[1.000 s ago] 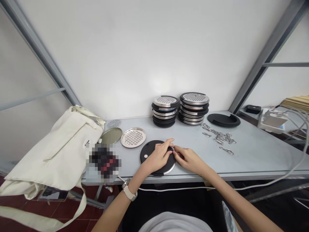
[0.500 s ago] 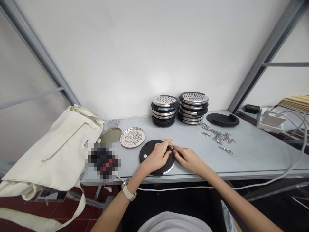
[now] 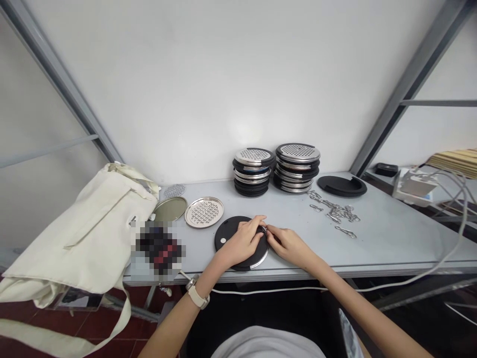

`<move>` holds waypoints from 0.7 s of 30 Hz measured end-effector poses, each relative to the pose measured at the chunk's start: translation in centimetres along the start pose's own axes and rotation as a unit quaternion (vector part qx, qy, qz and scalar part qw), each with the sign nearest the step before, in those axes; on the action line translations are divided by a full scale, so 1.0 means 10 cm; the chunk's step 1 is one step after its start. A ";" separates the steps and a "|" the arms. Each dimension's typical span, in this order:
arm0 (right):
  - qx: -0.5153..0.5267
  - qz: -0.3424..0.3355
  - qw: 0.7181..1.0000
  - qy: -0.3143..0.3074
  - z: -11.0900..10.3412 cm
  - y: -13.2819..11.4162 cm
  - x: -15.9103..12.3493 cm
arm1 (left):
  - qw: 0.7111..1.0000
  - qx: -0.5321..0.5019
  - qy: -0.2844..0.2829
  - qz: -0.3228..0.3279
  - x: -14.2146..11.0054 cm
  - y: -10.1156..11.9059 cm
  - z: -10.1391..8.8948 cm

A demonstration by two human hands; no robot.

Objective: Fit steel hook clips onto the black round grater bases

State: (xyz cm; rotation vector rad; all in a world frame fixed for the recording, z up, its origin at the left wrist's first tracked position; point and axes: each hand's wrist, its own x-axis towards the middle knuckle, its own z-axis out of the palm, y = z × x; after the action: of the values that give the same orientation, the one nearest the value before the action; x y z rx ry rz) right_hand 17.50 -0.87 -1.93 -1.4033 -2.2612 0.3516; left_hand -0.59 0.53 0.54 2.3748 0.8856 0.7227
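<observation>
A black round disc [image 3: 233, 231] with a silver rim showing at its lower right lies near the table's front edge. My left hand [image 3: 244, 242] rests across it, thumb and fingers closed in toward its right side. Between my fingertips, at the disc's upper right edge, is a small metal clip [image 3: 264, 230], mostly covered. My right hand [image 3: 288, 244] pinches that clip from the right with thumb and forefinger. Loose metal snap clips [image 3: 343, 213] lie in a pile farther right, with a single clip [image 3: 346, 232] nearer to me.
Two stacks of black-and-silver discs [image 3: 251, 171] [image 3: 297, 169] stand by the wall. A black ring-like holder [image 3: 341, 185] lies at the right. Left are a perforated metal grater plate [image 3: 204, 212], an olive round plate [image 3: 169, 210] and a cream bag [image 3: 85, 228]. A white cable [image 3: 290, 289] crosses the front.
My hands stay at the same place on the disc, with small finger movements at the clip. The view has shifted slightly; the other things lie as before.
</observation>
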 end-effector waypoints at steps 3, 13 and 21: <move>0.000 -0.001 1.000 -0.001 -0.01 -0.01 0.00 | 1.000 -0.001 -0.004 -0.009 0.00 0.03 -0.01; 0.005 0.003 1.000 -0.002 -0.01 -0.01 -0.01 | 1.000 -0.007 -0.011 -0.015 0.00 0.03 -0.02; 0.010 0.009 1.000 0.000 -0.02 -0.02 -0.01 | 1.000 -0.014 -0.006 -0.010 0.00 0.02 -0.01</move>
State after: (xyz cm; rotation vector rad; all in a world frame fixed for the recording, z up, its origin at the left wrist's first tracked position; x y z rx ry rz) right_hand 17.46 -1.08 -1.70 -1.4135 -2.2414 0.3782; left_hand -0.59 0.41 0.71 2.3404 0.8887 0.7078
